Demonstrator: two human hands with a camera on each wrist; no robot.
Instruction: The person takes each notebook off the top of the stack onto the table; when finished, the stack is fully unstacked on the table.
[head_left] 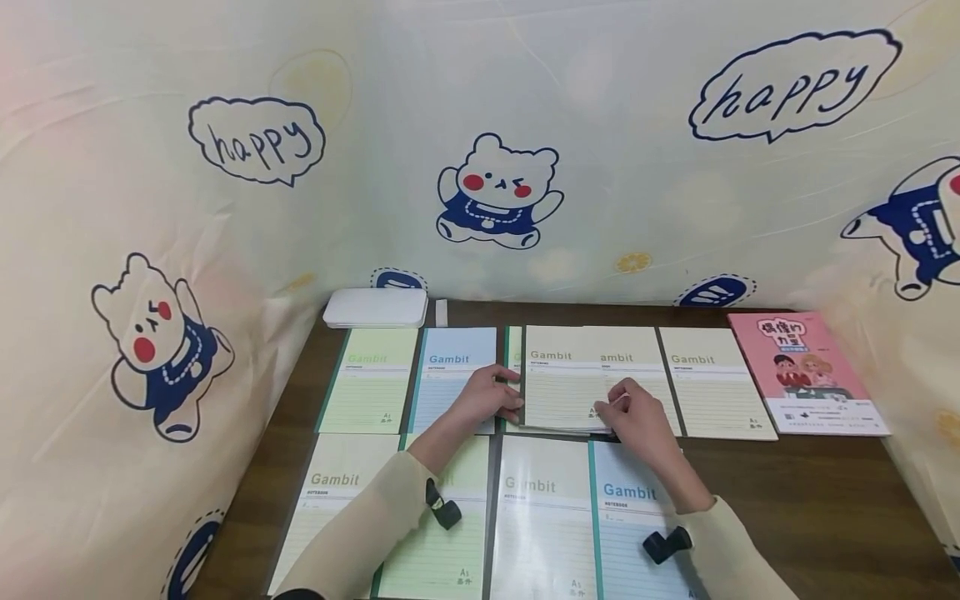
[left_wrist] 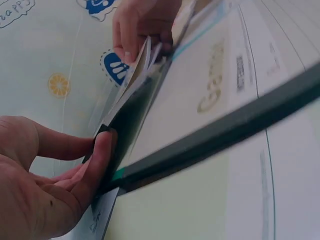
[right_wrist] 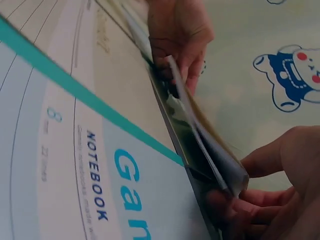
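Head view, frame centre: left hand (head_left: 491,398) grips the left edge of a cream notebook (head_left: 566,379); right hand (head_left: 633,417) pinches its lower edge, apparently lifting it slightly above neighbouring notebooks.

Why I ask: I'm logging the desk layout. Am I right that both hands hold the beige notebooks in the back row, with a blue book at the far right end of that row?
Not quite: the book at the far right is pink, as the head view shows. The rest stands: the left hand and right hand hold the beige notebooks in the back row.
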